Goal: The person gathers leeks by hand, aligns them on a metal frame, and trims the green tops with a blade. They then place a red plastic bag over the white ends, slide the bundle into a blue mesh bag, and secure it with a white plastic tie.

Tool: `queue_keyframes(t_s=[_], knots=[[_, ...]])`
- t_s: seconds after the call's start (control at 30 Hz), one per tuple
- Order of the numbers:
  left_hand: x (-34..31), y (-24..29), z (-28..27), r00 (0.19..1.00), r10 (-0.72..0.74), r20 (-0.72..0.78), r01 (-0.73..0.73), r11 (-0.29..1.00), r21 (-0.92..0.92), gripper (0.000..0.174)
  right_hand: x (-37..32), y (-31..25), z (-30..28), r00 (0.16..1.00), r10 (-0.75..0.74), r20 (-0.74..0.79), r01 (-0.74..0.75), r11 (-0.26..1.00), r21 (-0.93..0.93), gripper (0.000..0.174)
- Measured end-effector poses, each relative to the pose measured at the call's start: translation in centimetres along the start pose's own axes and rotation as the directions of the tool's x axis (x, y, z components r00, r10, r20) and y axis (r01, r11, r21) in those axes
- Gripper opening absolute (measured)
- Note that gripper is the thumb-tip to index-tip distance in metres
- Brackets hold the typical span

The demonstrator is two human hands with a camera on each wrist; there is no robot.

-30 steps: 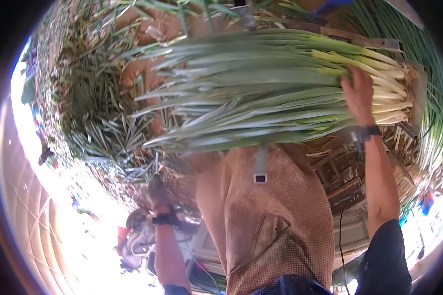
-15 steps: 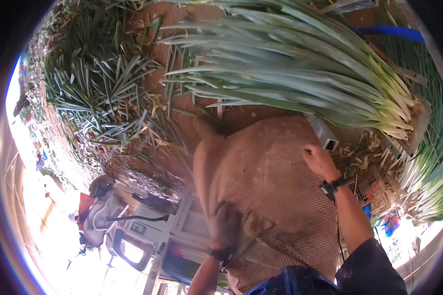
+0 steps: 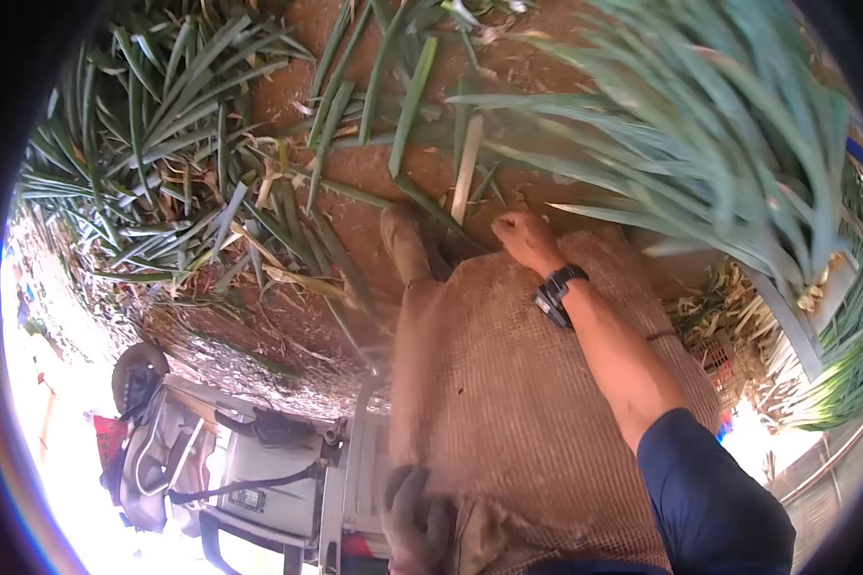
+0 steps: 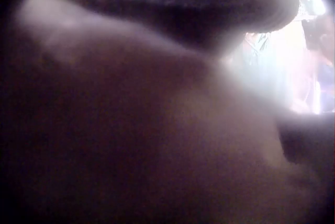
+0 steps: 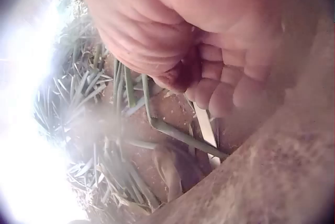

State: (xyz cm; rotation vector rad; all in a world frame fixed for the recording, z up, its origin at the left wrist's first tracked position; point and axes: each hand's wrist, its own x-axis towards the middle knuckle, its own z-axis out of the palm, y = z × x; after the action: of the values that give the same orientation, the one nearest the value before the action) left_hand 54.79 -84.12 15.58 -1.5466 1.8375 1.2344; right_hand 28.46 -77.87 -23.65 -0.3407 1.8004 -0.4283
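Since the earlier frame, the right hand (image 3: 525,240) is moving inward across the sacking apron (image 3: 547,383) in the head view, and the bundle of green onions (image 3: 729,125) is showing farther right, probably from a turning viewpoint. Neither hand is touching the bundle, so work on it seems to be pausing. Blur is hiding whether the gloved left hand (image 3: 417,522) is holding anything.

Left wrist: mostly dark blur is settling nothing.

Right wrist: the fingers (image 5: 222,98) are curling closed, nothing visible inside, with cut leaves (image 5: 86,98) lying beyond.

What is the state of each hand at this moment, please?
Left hand: gloved and blurred; cannot be told whether open or closed.
Right hand: closed, curled, with nothing visible held in it.
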Motion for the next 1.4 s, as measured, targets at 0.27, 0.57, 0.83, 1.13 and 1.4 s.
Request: queue_keyframes(t_s=[0.27,0.57,0.83,1.13,1.4], knots=[[3.4,-3.8,-2.1,0.992,-0.121,0.023,0.121,0.993,-0.01,0.048,11.7,0.0,8.7,0.934,0.134,-0.332,-0.169,0.983,-0.078,0.048],[2.7,-3.8,-2.7,0.999,-0.048,0.005,0.047,0.999,0.007,0.049,3.8,-2.8,7.4,0.896,-0.337,-0.29,0.297,0.939,-0.173,0.029],[2.4,-1.3,-4.3,0.994,0.105,0.039,-0.106,0.994,0.013,0.049,-4.4,-9.0,-5.0,0.909,-0.28,-0.308,0.271,0.96,-0.073,0.017],[14.2,5.3,-5.4,0.967,0.255,-0.01,-0.245,0.915,-0.32,0.045,-22.9,-28.2,-11.4,0.61,-0.792,0.015,0.791,0.608,-0.074,0.014],[17.8,8.5,-8.6,0.863,0.261,0.431,0.459,-0.052,-0.887,0.032,-28.9,-29.9,-18.1,0.662,-0.677,-0.321,0.744,0.645,0.174,0.039]])
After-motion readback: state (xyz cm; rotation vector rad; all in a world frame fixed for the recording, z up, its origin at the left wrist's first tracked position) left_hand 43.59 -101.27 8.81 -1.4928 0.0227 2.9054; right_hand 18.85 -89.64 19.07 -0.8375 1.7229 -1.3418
